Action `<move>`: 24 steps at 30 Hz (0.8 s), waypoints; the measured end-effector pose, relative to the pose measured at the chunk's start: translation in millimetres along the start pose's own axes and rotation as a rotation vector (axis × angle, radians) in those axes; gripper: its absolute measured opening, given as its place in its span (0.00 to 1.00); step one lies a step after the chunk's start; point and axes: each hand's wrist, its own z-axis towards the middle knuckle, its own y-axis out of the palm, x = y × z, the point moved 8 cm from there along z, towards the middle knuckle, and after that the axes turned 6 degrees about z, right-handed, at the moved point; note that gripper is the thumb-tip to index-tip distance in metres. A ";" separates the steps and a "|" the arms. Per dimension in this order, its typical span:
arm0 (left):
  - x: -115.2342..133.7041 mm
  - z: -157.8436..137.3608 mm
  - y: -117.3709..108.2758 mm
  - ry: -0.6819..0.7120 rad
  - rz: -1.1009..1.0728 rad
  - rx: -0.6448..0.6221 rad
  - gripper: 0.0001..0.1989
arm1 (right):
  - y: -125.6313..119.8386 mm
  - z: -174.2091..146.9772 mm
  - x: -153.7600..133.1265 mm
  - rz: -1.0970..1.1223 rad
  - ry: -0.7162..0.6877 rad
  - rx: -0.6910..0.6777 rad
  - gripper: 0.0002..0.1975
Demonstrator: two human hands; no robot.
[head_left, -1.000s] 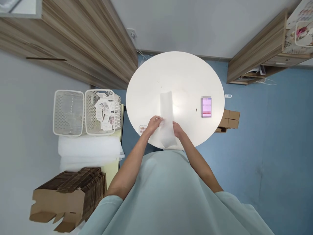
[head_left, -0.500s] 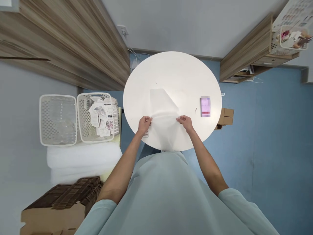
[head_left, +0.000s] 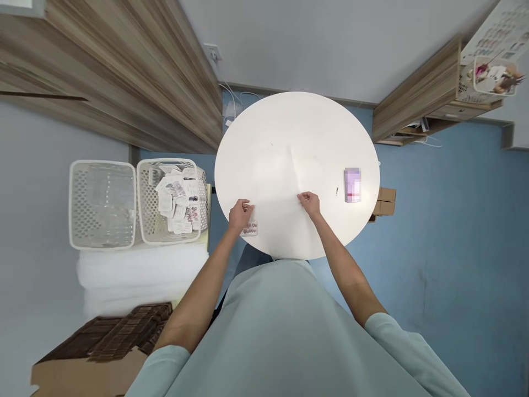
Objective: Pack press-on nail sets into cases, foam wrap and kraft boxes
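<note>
A thin, see-through white sheet (head_left: pixel 278 212) is spread over the near half of the round white table (head_left: pixel 314 121), its lower end reaching my shirt. My left hand (head_left: pixel 240 215) pinches its left edge. On the opposite edge, my right hand (head_left: pixel 309 204) has the sheet between thumb and fingers. A small clear pack with rows of reddish-brown pieces (head_left: pixel 249 228) lies just below my left hand, close to the table's edge. Whether the sheet is plastic film or foam, I cannot tell.
A phone (head_left: pixel 352 185) and a tiny dark item (head_left: pixel 336 191) lie on the table's right side. At left stand a basket of printed cards (head_left: pixel 140 201) and another white basket (head_left: pixel 71 204), above white rolled material (head_left: pixel 142 270) and stacked cardboard (head_left: pixel 91 369). Small brown boxes (head_left: pixel 386 201) are right of the table.
The sheet has gone from raised and folded to flatter and spread out on the table. Both hands stay at its edges. More of the small pack shows below my left hand.
</note>
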 end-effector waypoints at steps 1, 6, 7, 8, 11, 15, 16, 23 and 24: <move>-0.7 -4.5 -3.6 0.060 0.028 -0.008 0.14 | -1.6 5.4 -1.6 -0.009 -0.003 0.020 0.15; -8.3 -39.4 -1.8 0.369 0.297 -0.135 0.26 | -15.3 28.9 -13.3 -0.104 -0.045 0.098 0.15; -11.5 -46.1 1.8 0.408 0.352 -0.167 0.27 | -18.6 32.4 -16.4 -0.125 -0.056 0.106 0.14; -14.7 -51.7 5.4 0.436 0.398 -0.192 0.28 | -22.0 35.6 -19.1 -0.145 -0.063 0.114 0.14; -21.4 -61.5 12.0 0.467 0.471 -0.216 0.29 | -32.8 43.6 -24.9 -0.202 -0.066 0.144 0.11; -18.9 -65.8 14.9 0.454 0.487 -0.205 0.31 | -43.2 50.3 -26.9 -0.247 -0.078 0.167 0.10; -15.7 -66.8 15.6 0.449 0.488 -0.194 0.31 | -44.9 51.2 -26.4 -0.254 -0.085 0.171 0.09; 39.5 -86.7 63.7 0.534 0.341 -0.196 0.33 | -50.2 52.0 -16.4 -0.263 -0.098 0.168 0.13; 48.8 -90.6 78.2 0.560 0.316 -0.221 0.33 | -50.7 51.2 -14.4 -0.268 -0.097 0.165 0.14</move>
